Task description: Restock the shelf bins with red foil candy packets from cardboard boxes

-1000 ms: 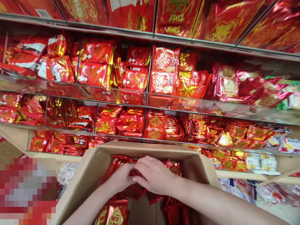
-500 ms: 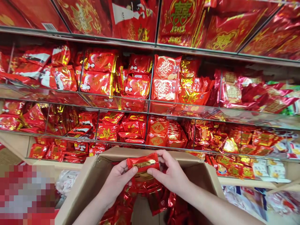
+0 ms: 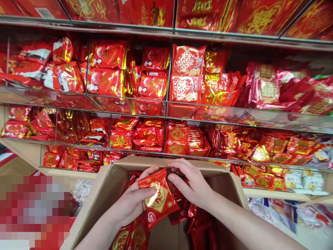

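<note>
Red-and-gold snack packet (image 3: 160, 203): held in the left hand (image 3: 135, 199) above the open cardboard box (image 3: 96, 205), tilted, with its patterned gold panel showing and a small oval logo near its lower corner.
White-banded red packets (image 3: 62, 76): piled toward the far left of the display shelf (image 3: 223, 34), some with shiny gold parts.
Clear-wrapped goods (image 3: 82, 191): low down, just outside the box on its left; too unclear to name further.
Cardboard box: open at the top, its far edge standing before the lower shelf rows.
Heart-print red packets (image 3: 106, 83): stacked in the upper packet row, small cartoon figures at their corners.
Left hand: grasping the packet by its left side, thumb across the front, fingers partly hidden behind.
Loose red packets (image 3: 137, 236): lying inside the box, along both sides, bare cardboard floor between them.
Diamond-label red packets (image 3: 178, 137): in the row below, directly beyond the box, a gold diamond on each front.
Double-happiness packets (image 3: 186, 88): right above those, white-and-red fronts outward.
Right hand (image 3: 192, 184): released, fingers curved and parted from the thumb, just beside the packet's upper right edge; whether it touches the foil, I cannot tell.
Magenta packets (image 3: 267, 86): heaped in the upper row.
White packets (image 3: 303, 178): side by side in the lowest row.
</note>
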